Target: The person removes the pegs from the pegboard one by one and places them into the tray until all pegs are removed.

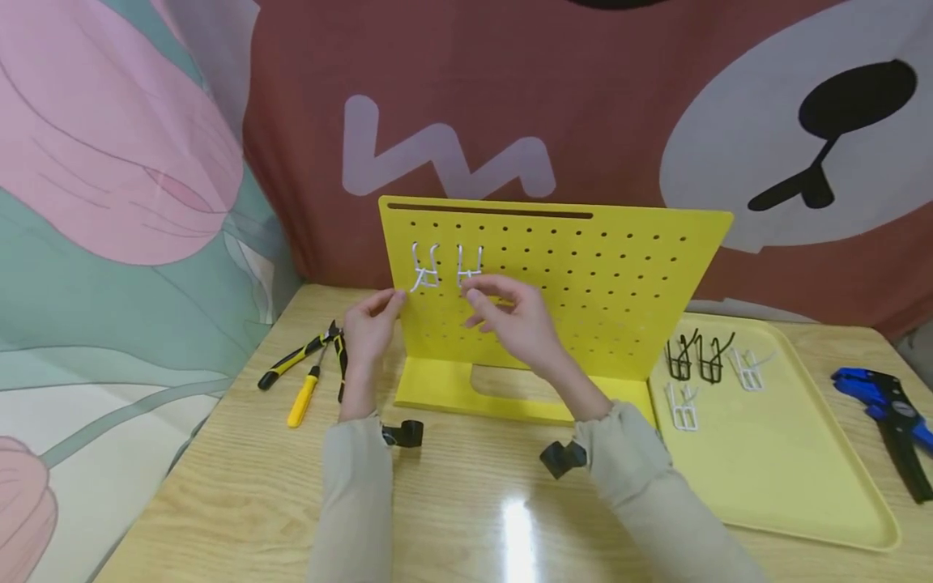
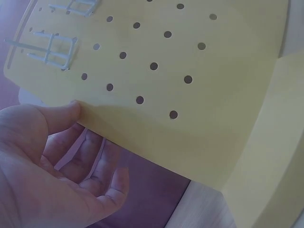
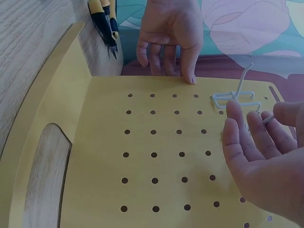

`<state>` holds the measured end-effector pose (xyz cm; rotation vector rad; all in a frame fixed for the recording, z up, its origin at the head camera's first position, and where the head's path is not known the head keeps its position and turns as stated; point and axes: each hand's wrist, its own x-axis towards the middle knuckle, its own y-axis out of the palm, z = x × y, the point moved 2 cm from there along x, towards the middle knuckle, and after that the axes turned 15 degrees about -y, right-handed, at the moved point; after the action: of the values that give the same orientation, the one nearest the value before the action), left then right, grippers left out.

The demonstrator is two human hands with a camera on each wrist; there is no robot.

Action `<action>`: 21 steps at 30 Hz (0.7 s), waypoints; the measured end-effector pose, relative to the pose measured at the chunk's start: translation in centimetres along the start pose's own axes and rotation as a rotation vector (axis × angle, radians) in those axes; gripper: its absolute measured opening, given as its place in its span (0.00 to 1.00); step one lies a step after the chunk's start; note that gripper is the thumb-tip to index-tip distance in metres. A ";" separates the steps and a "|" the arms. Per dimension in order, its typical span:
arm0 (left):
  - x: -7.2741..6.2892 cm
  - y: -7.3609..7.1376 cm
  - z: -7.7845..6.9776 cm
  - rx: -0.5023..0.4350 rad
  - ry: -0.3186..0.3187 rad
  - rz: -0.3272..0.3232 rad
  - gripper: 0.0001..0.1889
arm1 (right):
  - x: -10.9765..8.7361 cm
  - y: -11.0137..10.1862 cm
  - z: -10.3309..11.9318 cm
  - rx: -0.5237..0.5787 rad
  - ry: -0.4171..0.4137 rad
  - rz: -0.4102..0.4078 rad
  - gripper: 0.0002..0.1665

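A yellow pegboard (image 1: pixel 525 300) stands upright on its base. Its left edge lies between the thumb and fingers of my left hand (image 1: pixel 370 328): the thumb (image 2: pixel 66 116) touches the front, and the fingers reach behind. Two white wire hooks hang at the board's upper left. The outer hook (image 1: pixel 426 271) hangs apart from both hands. At the second hook (image 1: pixel 470 257), my right hand (image 1: pixel 513 317) pinches the protruding prong between thumb and fingers. In the right wrist view, those fingers (image 3: pixel 240 142) partly cover that hook.
A pale yellow tray (image 1: pixel 787 478) on the right holds black hooks (image 1: pixel 710 360) and white hooks (image 1: pixel 683 406). Beyond it lies a blue and black hand tool (image 1: pixel 885 413). Black-and-yellow pliers (image 1: pixel 299 360) and a yellow-handled screwdriver (image 1: pixel 303 398) lie left of the board. A printed cloth (image 1: pixel 619 113) hangs behind.
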<state>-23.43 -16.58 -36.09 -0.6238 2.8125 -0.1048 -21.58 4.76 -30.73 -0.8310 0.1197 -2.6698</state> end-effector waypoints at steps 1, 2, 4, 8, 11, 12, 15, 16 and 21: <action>0.0 0.0 0.0 -0.002 0.001 0.001 0.18 | 0.0 0.1 0.0 0.005 0.002 0.000 0.16; 0.1 -0.1 0.1 -0.003 0.000 0.002 0.19 | 0.0 0.1 0.0 0.005 0.003 -0.001 0.15; 0.1 -0.1 0.1 -0.005 -0.001 0.004 0.19 | 0.0 0.1 0.0 -0.004 0.004 0.002 0.15; 0.1 0.0 0.1 0.006 0.001 0.005 0.19 | -0.2 0.1 0.2 -0.035 0.010 0.000 0.15; 0.0 0.0 0.0 0.014 -0.004 -0.003 0.19 | -0.3 0.1 0.3 -0.037 0.018 0.006 0.15; 0.0 0.0 0.0 0.011 -0.002 -0.003 0.19 | -0.3 0.1 0.4 -0.035 0.018 0.007 0.15; 0.0 0.0 -0.1 0.012 0.000 0.000 0.19 | -0.3 0.2 0.5 -0.027 0.014 0.012 0.15; 0.0 0.1 -0.1 0.012 0.003 -0.002 0.19 | -0.3 0.2 0.6 -0.026 0.010 0.012 0.15; 0.0 0.2 -0.1 0.020 0.016 -0.008 0.18 | -0.4 0.2 1.1 -0.016 -0.030 0.011 0.15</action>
<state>-23.50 -16.43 -36.05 -0.6318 2.8210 -0.1396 -20.66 4.72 -30.09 -0.8726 0.1377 -2.6479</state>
